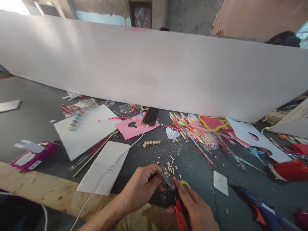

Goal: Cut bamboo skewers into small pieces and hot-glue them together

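My right hand [194, 205] is closed around a pair of scissors [168, 181] with red handles, blades pointing up and left. Fingers pressed together, my left hand [144, 184] pinches at the blade tips; whatever lies in that pinch is hidden. Just beyond the blades, short pale stick pieces [170, 168] are scattered on the dark tabletop. Farther back lies a row of similar bits stuck together in a strip [151, 143]. Beside it is a white heart-shaped cutout [172, 133] with small round marks.
A phone [151, 116] with a white cable [106, 172] lies on pink paper [125, 129]. Striped sticks [199, 131] are piled at the back right. A glue gun [260, 203] is at right, a purple device [36, 157] at left. A white panel [144, 67] stands behind.
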Demonstrator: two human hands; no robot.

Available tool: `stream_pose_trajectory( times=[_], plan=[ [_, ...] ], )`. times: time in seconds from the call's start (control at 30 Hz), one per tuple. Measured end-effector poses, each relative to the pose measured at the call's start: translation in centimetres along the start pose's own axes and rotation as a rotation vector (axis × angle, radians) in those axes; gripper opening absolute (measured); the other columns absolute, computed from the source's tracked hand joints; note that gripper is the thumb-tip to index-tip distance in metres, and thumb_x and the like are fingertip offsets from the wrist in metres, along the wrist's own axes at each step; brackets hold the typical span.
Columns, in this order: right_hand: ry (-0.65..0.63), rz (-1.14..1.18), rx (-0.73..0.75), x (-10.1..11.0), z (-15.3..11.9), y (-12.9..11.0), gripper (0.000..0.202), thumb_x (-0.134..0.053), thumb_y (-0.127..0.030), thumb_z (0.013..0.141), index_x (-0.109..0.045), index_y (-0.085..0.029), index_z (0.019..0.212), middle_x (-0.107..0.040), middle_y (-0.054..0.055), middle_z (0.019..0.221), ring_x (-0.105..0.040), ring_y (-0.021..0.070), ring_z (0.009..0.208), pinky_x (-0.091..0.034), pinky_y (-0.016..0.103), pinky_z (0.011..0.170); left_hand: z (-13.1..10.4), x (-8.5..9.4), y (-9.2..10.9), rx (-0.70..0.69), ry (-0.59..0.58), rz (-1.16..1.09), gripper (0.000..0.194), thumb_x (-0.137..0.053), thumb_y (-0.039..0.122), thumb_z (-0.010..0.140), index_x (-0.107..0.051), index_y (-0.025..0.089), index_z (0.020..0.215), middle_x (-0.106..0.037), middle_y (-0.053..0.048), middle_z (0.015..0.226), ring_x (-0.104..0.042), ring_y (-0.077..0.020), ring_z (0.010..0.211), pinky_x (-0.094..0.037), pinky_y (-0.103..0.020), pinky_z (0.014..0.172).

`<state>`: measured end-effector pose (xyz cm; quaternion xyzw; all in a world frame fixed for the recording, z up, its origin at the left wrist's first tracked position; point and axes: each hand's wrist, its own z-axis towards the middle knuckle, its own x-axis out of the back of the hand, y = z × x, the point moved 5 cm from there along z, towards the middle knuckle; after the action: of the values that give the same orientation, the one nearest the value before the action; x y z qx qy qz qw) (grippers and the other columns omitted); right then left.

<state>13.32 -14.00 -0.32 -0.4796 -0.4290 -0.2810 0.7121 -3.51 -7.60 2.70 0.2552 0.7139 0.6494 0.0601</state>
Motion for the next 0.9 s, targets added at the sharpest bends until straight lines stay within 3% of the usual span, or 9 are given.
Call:
stream_pose_trajectory(
  times=[0.33,0.67,0.9],
  plan=[
    [-0.066,0.027,-0.076,0.02,0.45,-0.36,0.056,-0.053,-0.024,0.083,-0.038,-0.023,0.137,-0.065,0.008,0.109,-0.063,0.0209,0.095,-0.051,0.026,0.077,-0.07,0.01,-0.21,-0.020,0.015,-0.066,0.017,-0.044,0.022,0.087,-0.058,0.015,0.080,-0.064,-0.001,0.068,-0.058,-0.0137,0.066,-0.042,-0.021,0.062],
    [-0.145,0.044,-0.169,0.13,0.21,-0.49,0.069,-0.059,-0.034,0.077,-0.032,-0.025,0.140,-0.058,0.010,0.113,-0.058,0.0252,0.101,-0.051,0.033,0.079,-0.40,-0.04,0.37,-0.095,0.011,-0.085,0.019,-0.047,0.022,0.087,-0.061,0.015,0.076,-0.065,-0.002,0.070,-0.059,-0.0139,0.067,-0.042,-0.020,0.063],
    [-0.165,0.037,-0.155,-0.21,0.08,-0.55,0.070,-0.058,-0.031,0.077,-0.030,-0.024,0.141,-0.057,0.010,0.117,-0.055,0.0261,0.106,-0.050,0.034,0.082,-0.26,-0.12,0.52,-0.040,-0.034,-0.127,0.026,-0.044,0.027,0.089,-0.061,0.013,0.076,-0.066,-0.004,0.064,-0.060,-0.0148,0.063,-0.043,-0.022,0.063]
  ],
)
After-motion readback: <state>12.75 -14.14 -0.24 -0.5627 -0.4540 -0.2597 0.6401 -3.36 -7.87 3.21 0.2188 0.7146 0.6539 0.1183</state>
